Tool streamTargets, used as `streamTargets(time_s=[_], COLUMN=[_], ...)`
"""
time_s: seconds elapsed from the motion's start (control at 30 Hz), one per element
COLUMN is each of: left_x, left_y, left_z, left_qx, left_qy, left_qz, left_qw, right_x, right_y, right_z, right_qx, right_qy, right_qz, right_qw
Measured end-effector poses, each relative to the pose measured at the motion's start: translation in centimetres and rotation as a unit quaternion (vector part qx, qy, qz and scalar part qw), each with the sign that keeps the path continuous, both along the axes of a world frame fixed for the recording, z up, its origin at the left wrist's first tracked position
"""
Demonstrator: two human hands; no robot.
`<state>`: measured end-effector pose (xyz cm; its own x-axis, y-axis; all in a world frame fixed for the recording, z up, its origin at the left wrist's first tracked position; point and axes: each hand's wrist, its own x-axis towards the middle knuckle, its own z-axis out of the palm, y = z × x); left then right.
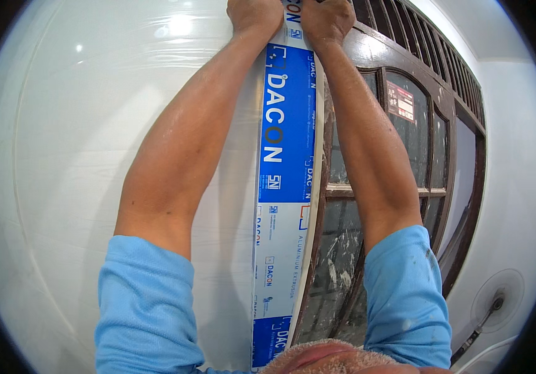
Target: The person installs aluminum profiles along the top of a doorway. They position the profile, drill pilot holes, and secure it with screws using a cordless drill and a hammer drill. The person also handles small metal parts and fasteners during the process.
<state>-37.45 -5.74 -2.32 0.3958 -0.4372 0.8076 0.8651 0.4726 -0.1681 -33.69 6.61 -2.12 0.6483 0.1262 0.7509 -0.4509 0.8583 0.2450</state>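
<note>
Both my arms in light blue sleeves reach up to the top of the picture. My left hand [254,14] and my right hand [325,19] close side by side on the upper end of a long aluminium strip [285,156] wrapped in blue and white printed film. The strip runs upright between my forearms, down to the lower edge of the view. It lies along the seam between a glossy white panel [62,156] on the left and a dark wooden frame [327,187] on the right. My fingertips are cut off by the picture's top edge.
The dark wooden frame holds arched glass panes [408,137], some smeared with white paint, and a slatted grille [449,56] above. A white wall [517,156] lies to the right, with a fan [497,300] and its cable at the lower right.
</note>
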Motion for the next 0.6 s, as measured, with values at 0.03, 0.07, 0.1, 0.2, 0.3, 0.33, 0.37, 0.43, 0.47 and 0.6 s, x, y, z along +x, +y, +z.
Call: streamTargets(time_s=[0.03,0.07,0.1,0.2,0.3,0.33,0.37,0.43,0.47,0.6], left_x=[0.1,0.1,0.4,0.8,0.5,0.7,0.9,0.7,0.6,0.2], left_y=[0.1,0.2,0.2,0.1,-0.5,-0.5,-0.4,-0.2,0.0,0.1], left_z=[0.1,0.2,-0.1,-0.9,-0.6,-0.2,0.1,0.0,-0.1,0.0], left_qx=[0.0,-0.001,-0.01,-0.028,-0.021,-0.015,-0.009,-0.015,-0.018,-0.029], left_qy=[-0.006,-0.011,-0.013,-0.011,-0.01,-0.016,-0.021,-0.007,0.001,0.008], left_qz=[0.014,0.028,0.018,0.0,0.021,0.04,0.06,0.051,0.045,0.002], left_qw=[1.0,1.0,1.0,1.0,1.0,0.999,0.998,0.999,0.999,1.0], right_x=[0.0,-0.1,-0.1,0.0,0.4,0.5,0.8,0.4,0.2,0.8], right_y=[0.2,0.3,0.3,-0.2,-0.8,-0.7,-0.4,0.0,0.2,0.4], right_z=[-0.1,-0.3,-0.3,-1.1,-1.1,-0.8,-0.6,-0.6,-0.6,-2.0], right_qx=[0.012,0.008,0.005,-0.01,-0.018,-0.019,0.008,0.003,0.0,0.029], right_qy=[0.009,0.005,-0.002,-0.017,-0.019,-0.019,-0.011,0.009,0.019,0.055], right_qz=[0.015,0.011,0.001,0.0,0.001,-0.001,-0.003,-0.011,-0.017,-0.026], right_qw=[1.0,1.0,1.0,1.0,1.0,1.0,1.0,1.0,1.0,0.998])
